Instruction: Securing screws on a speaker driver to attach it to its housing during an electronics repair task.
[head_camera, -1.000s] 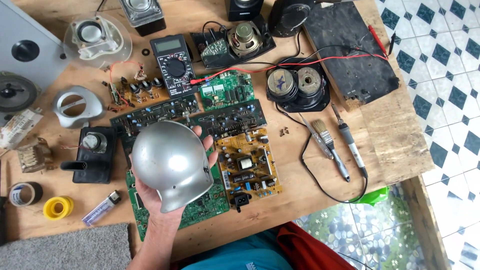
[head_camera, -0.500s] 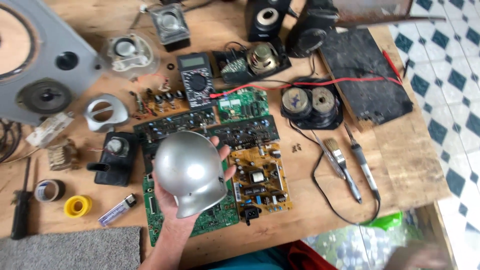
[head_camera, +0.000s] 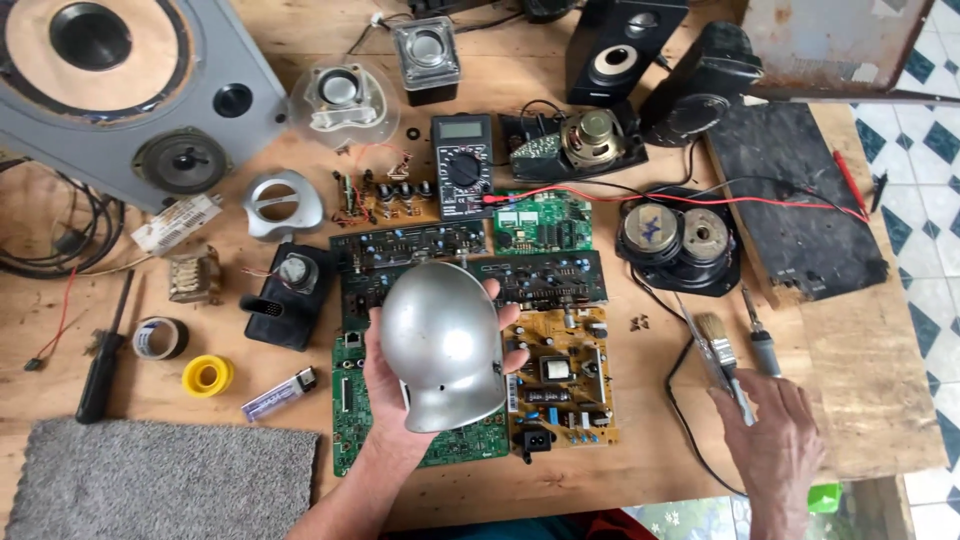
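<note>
My left hand (head_camera: 392, 395) grips a rounded silver metal shell (head_camera: 443, 343) and holds it above the circuit boards. The shell hides part of the green circuit board (head_camera: 348, 412) and of the dark circuit board (head_camera: 410, 247) under it. A yellow power board (head_camera: 563, 385) lies just right of the shell. My right hand (head_camera: 778, 440) is at the table's front right, its fingers closed on the handle of a small paintbrush (head_camera: 716, 343) that lies on the wood. A soldering iron (head_camera: 762, 338) lies beside the brush.
A multimeter (head_camera: 463, 166) with red leads sits behind the boards. A large grey speaker cabinet (head_camera: 120, 90) fills the back left. Loose speakers (head_camera: 678, 238), a black panel (head_camera: 790, 200), a screwdriver (head_camera: 105, 350), tape rolls (head_camera: 207, 375), a lighter (head_camera: 279, 394) and a grey mat (head_camera: 160, 480) surround the work.
The view has shifted, so the bench sits lower in frame and the speaker cabinet shows. My right hand has come in at the front right and closed on the paintbrush. The shell stays in my left hand.
</note>
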